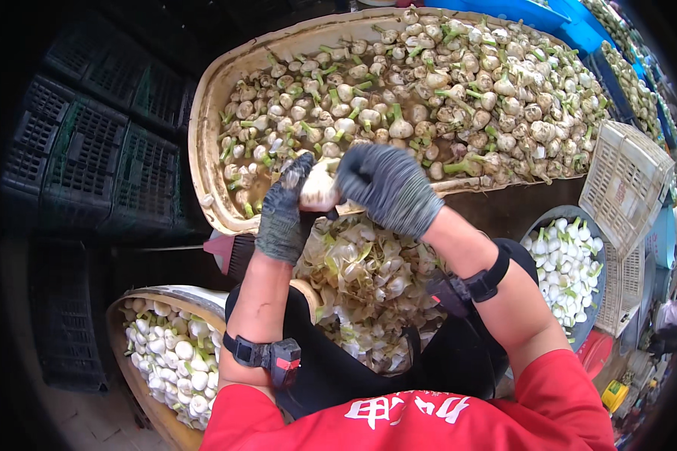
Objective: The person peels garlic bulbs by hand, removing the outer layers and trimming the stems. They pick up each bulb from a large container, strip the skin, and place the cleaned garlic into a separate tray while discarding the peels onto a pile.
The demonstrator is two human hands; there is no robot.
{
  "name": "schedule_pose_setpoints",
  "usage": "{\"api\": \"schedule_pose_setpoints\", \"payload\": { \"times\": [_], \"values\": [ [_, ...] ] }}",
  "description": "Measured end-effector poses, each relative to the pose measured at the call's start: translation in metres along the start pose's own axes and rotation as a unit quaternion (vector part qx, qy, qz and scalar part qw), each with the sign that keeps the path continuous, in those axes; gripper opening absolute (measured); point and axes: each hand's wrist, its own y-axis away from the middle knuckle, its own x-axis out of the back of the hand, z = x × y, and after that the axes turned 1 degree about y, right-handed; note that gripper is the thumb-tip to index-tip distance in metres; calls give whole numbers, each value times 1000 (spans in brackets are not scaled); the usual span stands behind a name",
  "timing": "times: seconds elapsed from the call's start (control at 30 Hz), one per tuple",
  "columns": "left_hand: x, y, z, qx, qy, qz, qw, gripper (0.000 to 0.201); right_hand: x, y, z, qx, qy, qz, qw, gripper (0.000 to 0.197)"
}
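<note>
A whitish garlic bulb (320, 188) is held between my two gloved hands, just over the near edge of a long cream tub (203, 143). My left hand (284, 210), in a dark grey glove, is closed around the bulb's left side. Against its right side press the bent fingers of my right hand (390, 184), slightly blurred; a tool in them, if any, cannot be made out. Unpeeled garlic bulbs (519, 83) with green stem stubs fill the tub, partly in brown water. Beneath my hands lies a heap of garlic skins (376, 278) between my knees.
Peeled white bulbs fill a tub (120, 316) at lower left and a round grey basin (603, 270) at right. Dark crates (83, 150) are stacked on the left. Pale plastic crates (628, 180) stand at right, near a red stool-like object (594, 352).
</note>
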Motion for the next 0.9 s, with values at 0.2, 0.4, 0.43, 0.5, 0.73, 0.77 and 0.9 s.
{"api": "schedule_pose_setpoints", "payload": {
  "times": [0.2, 0.4, 0.43, 0.5, 0.73, 0.77, 0.9],
  "values": [
    [-7, 12, 4, -67, -196, -136, 969, 55, 70, -17, 43, -122, 237, 46, 963, 22],
    [-5, 2, -11, 20, 100, -45, 994, 47, 11, 15, 4, -168, -235, 43, 956, 47],
    [-2, -2, -21, -63, 8, -49, 997, 43, 8, 13, 2, -169, -232, 45, 957, 47],
    [-1, 1, -22, -146, -90, -49, 984, 41, 3, 5, -7, -142, -134, 33, 980, 47],
    [-25, 32, 0, -134, -471, 15, 872, 43, 1, 3, -11, -34, -105, 17, 994, 33],
    [-23, 32, 2, -87, -464, 27, 881, 44, 2, 4, -13, -15, -94, 4, 995, 32],
    [-25, 20, -3, -270, -774, -121, 560, 43, 21, 16, -11, -76, -188, -38, 979, 28]
  ]
}}
